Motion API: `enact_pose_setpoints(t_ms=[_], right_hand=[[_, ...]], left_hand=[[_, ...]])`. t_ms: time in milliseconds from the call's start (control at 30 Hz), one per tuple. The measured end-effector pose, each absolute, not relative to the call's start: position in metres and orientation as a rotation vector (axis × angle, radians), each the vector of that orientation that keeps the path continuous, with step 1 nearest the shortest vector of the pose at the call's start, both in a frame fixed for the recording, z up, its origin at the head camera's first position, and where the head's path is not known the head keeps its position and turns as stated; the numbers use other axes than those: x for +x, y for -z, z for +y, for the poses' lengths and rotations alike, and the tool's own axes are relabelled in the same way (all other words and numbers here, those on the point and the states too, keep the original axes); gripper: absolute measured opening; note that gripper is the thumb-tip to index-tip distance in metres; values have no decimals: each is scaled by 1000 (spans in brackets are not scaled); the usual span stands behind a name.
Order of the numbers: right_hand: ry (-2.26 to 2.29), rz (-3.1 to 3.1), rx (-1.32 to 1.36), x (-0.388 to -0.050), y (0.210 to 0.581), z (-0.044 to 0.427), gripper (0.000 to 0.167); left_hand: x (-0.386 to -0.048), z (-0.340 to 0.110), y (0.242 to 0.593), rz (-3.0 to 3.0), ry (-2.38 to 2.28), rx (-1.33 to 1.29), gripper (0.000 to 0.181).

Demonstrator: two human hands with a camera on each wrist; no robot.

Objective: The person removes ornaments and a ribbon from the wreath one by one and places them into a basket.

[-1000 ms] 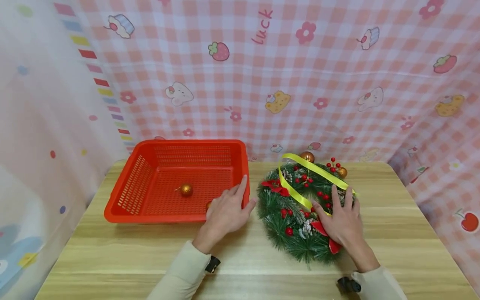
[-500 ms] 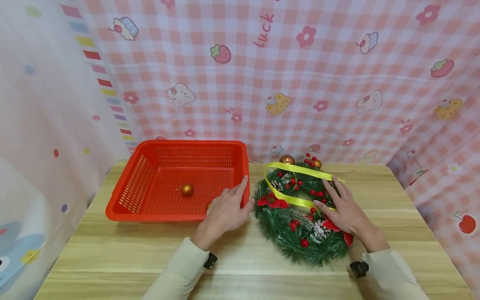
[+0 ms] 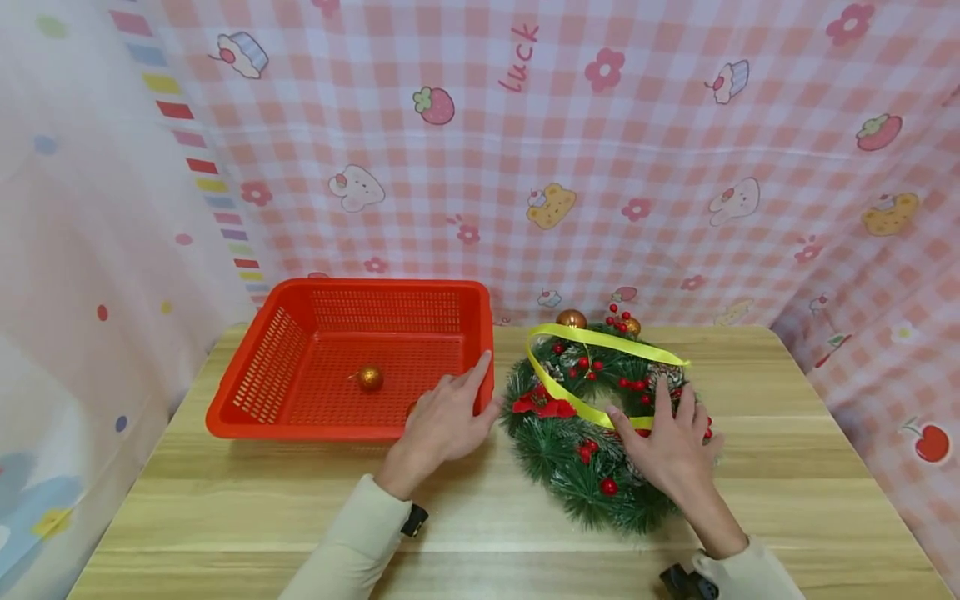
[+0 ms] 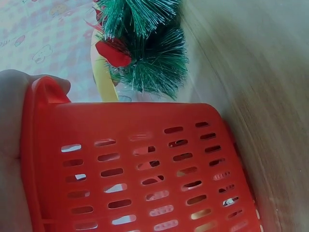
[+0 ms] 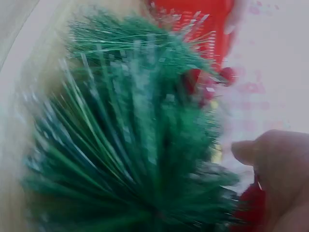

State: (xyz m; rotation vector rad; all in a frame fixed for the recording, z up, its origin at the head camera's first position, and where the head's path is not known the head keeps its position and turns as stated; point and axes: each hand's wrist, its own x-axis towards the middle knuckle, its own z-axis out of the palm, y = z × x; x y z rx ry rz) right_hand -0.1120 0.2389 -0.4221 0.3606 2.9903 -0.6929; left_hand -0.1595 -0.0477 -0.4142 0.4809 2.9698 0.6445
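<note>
In the head view my right hand (image 3: 671,446) lies over the right side of a green Christmas wreath (image 3: 551,450), fingers spread and touching it. The wreath carries red berries, red flowers, pinecones and gold balls at its far edge. A yellow ribbon (image 3: 558,389) lies looped across it, its lower strand running to my right thumb. My left hand (image 3: 446,421) rests on the right front corner of a red plastic basket (image 3: 300,432), index finger extended along the rim. The right wrist view is blurred, with wreath needles (image 5: 145,121) filling much of it.
One gold ball ornament (image 3: 370,378) lies inside the basket. Another gold ball (image 3: 412,407) is mostly hidden by my left hand. Everything stands on a wooden table (image 3: 300,517), with a checked pink cloth (image 3: 480,167) hanging behind it.
The wreath has turned counterclockwise, its far-edge balls and ribbon going left. My right hand went right with it, then came back left and nearer over the wreath. My left hand stays put.
</note>
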Motion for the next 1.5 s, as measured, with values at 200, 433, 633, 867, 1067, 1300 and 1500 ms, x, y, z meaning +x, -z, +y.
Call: enact_pose_setpoints(t_ms=[200,433,633,867,1067,1300,1500], right_hand=[[711,3050,442,-123,439,236,101],[611,3083,319,-127,445,246,97],[545,3100,98,-136,445,264,92],[468,3091,-100,-150,443,282,91],[443,3053,-217,-158,443,294,90],[398,3051,-355,-164,444,308,87],[443,3134,-331,-158,437,302,85]], left_hand=[[-159,-48,415,2970,-666,476,69],[-160,-48,415,2971,-661,463,69],[-161,-47,415,2983,-657,470,68],[-161,-47,415,3000,-649,483,68],[-160,-46,416,3006,-643,473,68],[-159,-46,417,3014,-633,477,68],[-160,-47,416,3035,-621,493,68]])
